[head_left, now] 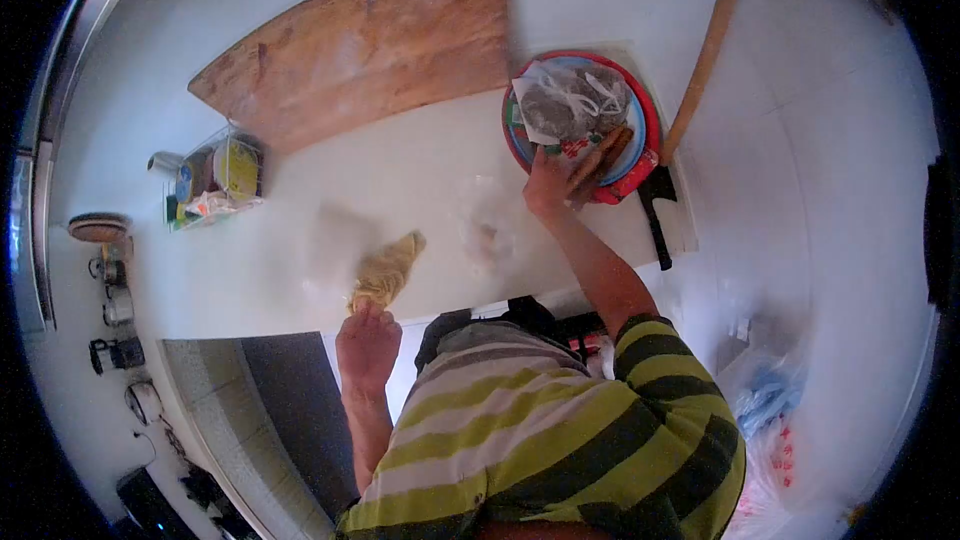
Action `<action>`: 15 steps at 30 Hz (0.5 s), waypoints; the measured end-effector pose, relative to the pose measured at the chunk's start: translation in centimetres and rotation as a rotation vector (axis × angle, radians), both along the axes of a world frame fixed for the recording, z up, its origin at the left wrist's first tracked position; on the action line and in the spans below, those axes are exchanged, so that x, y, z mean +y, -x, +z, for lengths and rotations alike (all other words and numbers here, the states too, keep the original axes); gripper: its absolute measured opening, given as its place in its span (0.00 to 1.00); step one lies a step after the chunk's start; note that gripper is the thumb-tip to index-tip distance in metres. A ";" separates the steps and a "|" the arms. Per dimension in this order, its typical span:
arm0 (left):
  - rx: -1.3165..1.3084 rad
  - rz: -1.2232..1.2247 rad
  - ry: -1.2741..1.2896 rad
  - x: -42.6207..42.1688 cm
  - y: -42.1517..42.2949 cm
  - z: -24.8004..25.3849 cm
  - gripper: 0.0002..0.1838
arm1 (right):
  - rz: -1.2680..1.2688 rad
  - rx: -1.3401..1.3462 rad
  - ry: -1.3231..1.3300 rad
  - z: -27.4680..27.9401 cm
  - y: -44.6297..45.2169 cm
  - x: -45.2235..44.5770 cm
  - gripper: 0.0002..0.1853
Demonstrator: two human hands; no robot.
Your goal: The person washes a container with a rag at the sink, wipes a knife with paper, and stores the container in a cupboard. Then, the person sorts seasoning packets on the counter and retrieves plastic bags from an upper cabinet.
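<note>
My left hand (367,345) is closed on the near end of a yellowish cloth (388,268), which hangs over the white counter near its front edge. To the right, my right hand (545,183) reaches to the near left side of a red basin (650,115). Its fingertips are partly hidden beside the basin's contents, so their hold cannot be made out. Inside the basin are a knotted clear plastic bag (565,105) with something dark in it and some brown elongated pieces (600,162).
A large wooden board (370,40) leans at the back of the white counter (400,160). At the left stands a wire basket (218,178) with packets. A black cleaver (658,215) lies right of the basin, near a wooden stick (705,60). Plastic bags (770,410) are at lower right.
</note>
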State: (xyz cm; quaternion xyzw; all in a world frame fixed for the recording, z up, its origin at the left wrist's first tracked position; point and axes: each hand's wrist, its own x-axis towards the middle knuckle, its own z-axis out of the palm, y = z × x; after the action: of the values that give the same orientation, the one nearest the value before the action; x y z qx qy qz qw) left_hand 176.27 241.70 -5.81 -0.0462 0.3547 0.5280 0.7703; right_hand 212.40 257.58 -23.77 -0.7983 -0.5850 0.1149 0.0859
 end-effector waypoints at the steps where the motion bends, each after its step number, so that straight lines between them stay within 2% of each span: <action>1: 0.044 -0.044 -0.056 -0.1 -0.2 -0.1 0.08 | -0.018 0.048 -0.049 1.1 0.1 -0.4 0.32; 4: -0.082 -0.056 -0.019 0.3 -0.8 -0.3 0.09 | -0.014 0.195 -0.192 0.9 0.0 -1.8 0.31; 6: -0.077 -0.088 -0.035 0.8 -0.5 -1.3 0.09 | 0.016 0.287 -0.290 0.8 -0.2 -3.5 0.30; 8: -0.081 -0.107 -0.063 1.5 -0.3 -4.8 0.09 | 0.137 0.842 -0.451 1.8 0.2 -6.3 0.33; 9: 0.534 -0.299 -0.393 1.9 -0.1 -7.8 0.11 | 0.154 0.837 -0.453 3.4 0.7 -7.6 0.33; 11: 0.981 -0.486 -0.579 3.3 -1.0 -7.0 0.16 | 0.251 0.892 -0.449 9.9 2.2 -10.4 0.35; 13: 0.742 -0.475 -0.447 5.9 -4.3 -2.6 0.19 | 0.265 0.899 -0.363 13.2 4.2 -12.6 0.33; 15: 0.701 -0.408 -0.498 7.4 -6.8 -1.2 0.21 | 0.274 0.902 -0.263 15.2 6.1 -13.8 0.31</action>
State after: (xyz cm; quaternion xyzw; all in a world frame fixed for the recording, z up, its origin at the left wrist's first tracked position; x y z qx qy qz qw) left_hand 183.10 249.11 -7.05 0.3912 0.4578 0.4185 0.6799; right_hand 206.31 243.76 -8.60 -0.5670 -0.5988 0.3845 0.4149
